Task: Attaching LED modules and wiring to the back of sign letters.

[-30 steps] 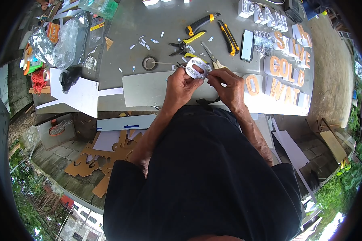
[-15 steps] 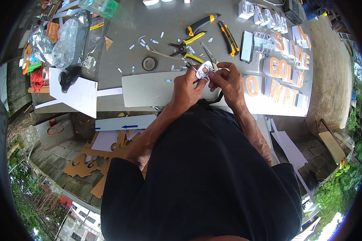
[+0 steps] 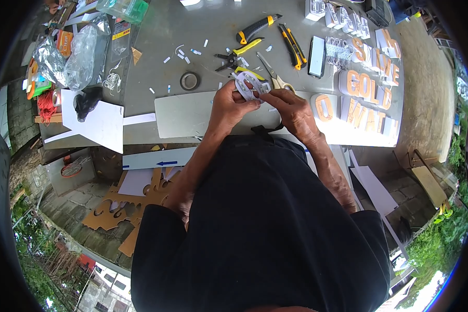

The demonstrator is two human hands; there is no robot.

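Observation:
My left hand (image 3: 226,106) grips a small white hollow sign letter (image 3: 250,79), ring-shaped, with its open side up. Small light pieces sit along the inside of the letter, too small to make out clearly. With bent fingers my right hand (image 3: 295,110) pinches the letter's right end; what lies under those fingertips is hidden. Just beyond the hands lie scissors (image 3: 267,64) with cream handles and a wire stripper (image 3: 248,46) with yellow grips. Under the hands is a pale flat panel (image 3: 184,117).
Two yellow-and-black utility knives (image 3: 292,47) (image 3: 255,31) and a phone (image 3: 316,56) lie farther off. A tape roll (image 3: 190,80) sits left, near scattered white scraps. Finished-looking letters (image 3: 364,86) stand at right. Plastic bags (image 3: 83,60) and a white sheet (image 3: 96,122) lie at left.
Both hands have shifted slightly left, and the letter has turned so its open inside shows more. My right hand has gone from raised fingers to pressing at the letter's right end.

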